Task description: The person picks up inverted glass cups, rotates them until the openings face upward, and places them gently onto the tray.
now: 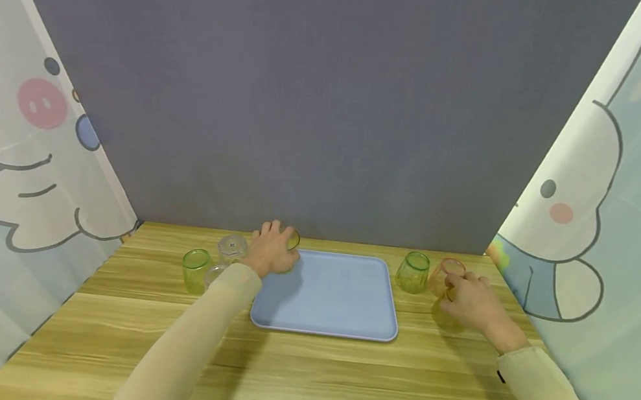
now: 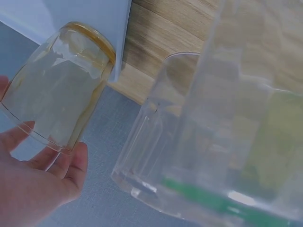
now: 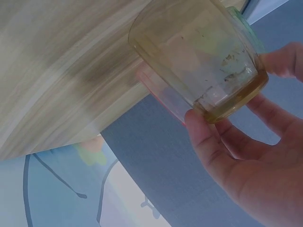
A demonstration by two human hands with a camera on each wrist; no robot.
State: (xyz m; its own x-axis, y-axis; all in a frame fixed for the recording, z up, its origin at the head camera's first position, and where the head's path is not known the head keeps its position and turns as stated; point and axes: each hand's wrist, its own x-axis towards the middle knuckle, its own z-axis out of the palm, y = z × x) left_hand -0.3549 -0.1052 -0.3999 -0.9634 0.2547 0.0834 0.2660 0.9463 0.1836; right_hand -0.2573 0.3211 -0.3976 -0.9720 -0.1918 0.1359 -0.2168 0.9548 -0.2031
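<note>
At the far left corner of the blue tray [image 1: 328, 295], my left hand [image 1: 273, 250] holds an amber glass [image 2: 61, 85] with fingertips around its rim. The glass's thick base is over the tray's edge; whether it touches is unclear. On the right, my right hand [image 1: 475, 302] grips another amber glass [image 3: 199, 56] by its thick base, mouth toward the table. Just behind that glass stands a pink glass [image 1: 447, 269], partly covered by the hand. A green glass [image 1: 413, 273] is beside it, right of the tray.
Left of the tray stand a green glass [image 1: 195, 271] and two clear glasses, one at the back [image 1: 232, 247] and one partly behind my left sleeve [image 1: 214, 273]. The wooden table [image 1: 336, 384] ends at a grey panel [image 1: 330, 110], with printed curtains on both sides.
</note>
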